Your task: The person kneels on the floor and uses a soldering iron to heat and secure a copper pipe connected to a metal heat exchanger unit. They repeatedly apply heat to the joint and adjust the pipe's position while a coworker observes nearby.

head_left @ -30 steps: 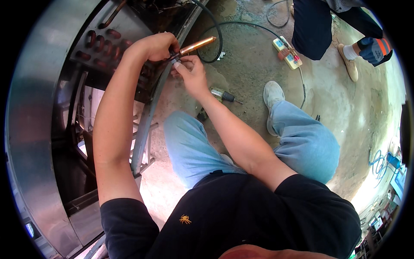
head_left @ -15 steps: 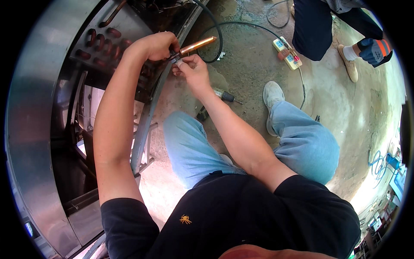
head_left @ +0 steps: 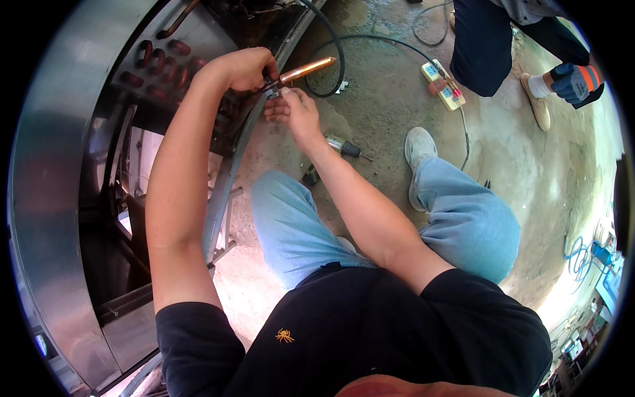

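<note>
A shiny copper cylinder with a tapered tip (head_left: 309, 70) juts out over the metal frame edge of an opened steel cabinet. My left hand (head_left: 248, 69) is bent over the frame at its lower end, fingers curled down and closed on something I cannot make out. Just below the cylinder, my right hand (head_left: 296, 114) has thumb and fingers bent together at a small grey metal piece (head_left: 272, 91). That piece sits at the cylinder's base, partly hidden by my fingers; its exact kind is unclear.
Reddish copper pipe bends (head_left: 159, 63) line the cabinet's inner plate (head_left: 135, 96). A power drill (head_left: 340, 147) lies on the floor near my knee. Farther off are a power strip (head_left: 443, 86) and a black cable (head_left: 340, 46). Another person's gloved hand (head_left: 575, 81) is at upper right.
My right thumb has moved up toward the base of the copper cylinder, and the fingers below it have shifted slightly. My left hand stays in place over the frame.
</note>
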Demonstrator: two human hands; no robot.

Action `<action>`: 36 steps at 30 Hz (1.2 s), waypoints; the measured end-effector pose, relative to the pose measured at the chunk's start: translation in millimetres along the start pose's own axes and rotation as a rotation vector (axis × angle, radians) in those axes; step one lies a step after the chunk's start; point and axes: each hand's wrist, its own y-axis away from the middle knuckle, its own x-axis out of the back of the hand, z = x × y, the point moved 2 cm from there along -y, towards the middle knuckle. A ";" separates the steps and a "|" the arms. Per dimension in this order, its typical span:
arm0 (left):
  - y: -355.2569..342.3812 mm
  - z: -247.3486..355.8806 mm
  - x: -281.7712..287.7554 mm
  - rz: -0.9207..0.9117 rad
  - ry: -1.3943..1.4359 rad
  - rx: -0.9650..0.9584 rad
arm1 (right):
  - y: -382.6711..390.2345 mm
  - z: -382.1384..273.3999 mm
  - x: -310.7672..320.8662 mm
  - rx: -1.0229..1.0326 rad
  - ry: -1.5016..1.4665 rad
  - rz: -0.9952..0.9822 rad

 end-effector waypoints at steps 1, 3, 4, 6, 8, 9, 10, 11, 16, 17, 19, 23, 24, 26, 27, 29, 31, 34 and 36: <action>-0.2 -2.4 -0.6 -0.002 0.004 0.008 | 0.4 1.9 -1.6 0.025 0.024 -0.004; -0.8 -1.7 0.1 -0.008 0.009 0.018 | 0.0 5.7 -4.5 0.078 0.073 -0.006; -1.4 -1.3 -0.4 -0.011 0.007 0.016 | -0.5 6.2 -3.4 0.068 0.068 -0.010; -2.0 -0.8 -0.5 -0.016 0.001 0.015 | -1.6 5.8 -2.7 0.047 0.056 -0.020; -0.6 0.4 0.0 -0.012 0.025 0.031 | -1.4 5.4 -4.3 0.068 0.093 -0.013; 0.4 1.9 0.7 -0.010 0.037 0.038 | -0.9 4.7 -5.4 0.079 0.112 -0.009; 1.3 3.5 1.7 -0.012 0.045 0.036 | 1.9 4.7 -7.3 0.141 0.210 0.006; 2.7 5.0 1.8 -0.015 0.053 0.035 | 8.7 3.8 -11.6 0.200 0.309 0.020; 2.8 3.3 0.9 -0.014 0.071 0.053 | 4.5 8.5 -8.3 0.001 0.128 -0.041; 2.3 3.3 1.4 -0.008 0.063 0.045 | -1.3 13.0 -5.8 -0.149 -0.051 -0.053; 1.2 3.5 2.3 -0.006 0.062 0.039 | -10.5 21.4 -2.2 -0.400 -0.464 -0.156; 0.3 0.4 -1.5 -0.034 0.084 0.039 | 2.0 19.0 -12.4 -0.431 -0.437 -0.094; 0.6 1.4 -0.7 -0.041 0.084 0.035 | 8.3 11.3 -18.5 -0.336 -0.191 0.024; 1.6 4.1 1.2 -0.037 0.083 0.037 | 6.8 16.0 -15.4 -0.114 0.017 0.046; 2.2 5.4 2.2 -0.036 0.082 0.038 | 5.6 17.4 -13.6 -0.002 0.119 0.058; 2.4 5.3 2.6 -0.030 0.070 0.043 | -0.7 19.2 -11.9 -0.141 0.019 0.054; 2.3 4.8 1.2 -0.024 0.065 0.041 | -5.9 19.5 -10.9 -0.289 -0.205 -0.049; 2.3 8.1 4.0 -0.023 0.066 0.033 | -18.2 34.5 -0.3 -0.479 -0.689 -0.362; 2.3 8.3 4.0 -0.031 0.090 0.039 | -16.6 30.8 -4.2 -0.568 -0.945 -0.576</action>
